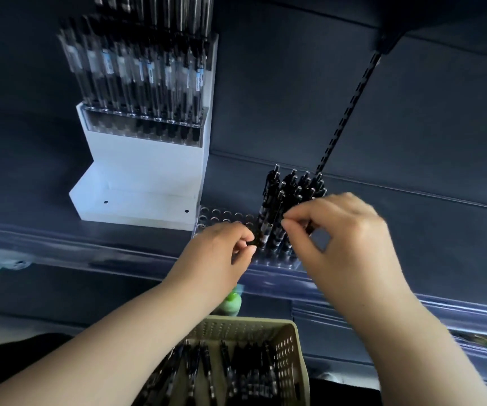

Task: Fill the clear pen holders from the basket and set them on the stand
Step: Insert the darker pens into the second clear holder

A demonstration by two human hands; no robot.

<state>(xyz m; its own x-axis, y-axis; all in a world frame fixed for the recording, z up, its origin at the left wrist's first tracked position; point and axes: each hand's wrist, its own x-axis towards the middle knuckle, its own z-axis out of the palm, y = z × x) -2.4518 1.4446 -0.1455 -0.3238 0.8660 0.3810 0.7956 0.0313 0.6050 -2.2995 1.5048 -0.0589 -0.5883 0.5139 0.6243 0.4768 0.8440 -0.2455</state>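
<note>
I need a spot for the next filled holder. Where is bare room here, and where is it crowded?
Bare: the white stand's lower step, between its filled upper tier and the shelf's front rail; also the clear holder's empty left holes. Crowded: the holder's right half, where pens stand and the left hand and right hand pinch them.

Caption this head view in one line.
Left hand and right hand pinch black pens standing in the part-filled clear holder beside the white stand; basket below.
</note>
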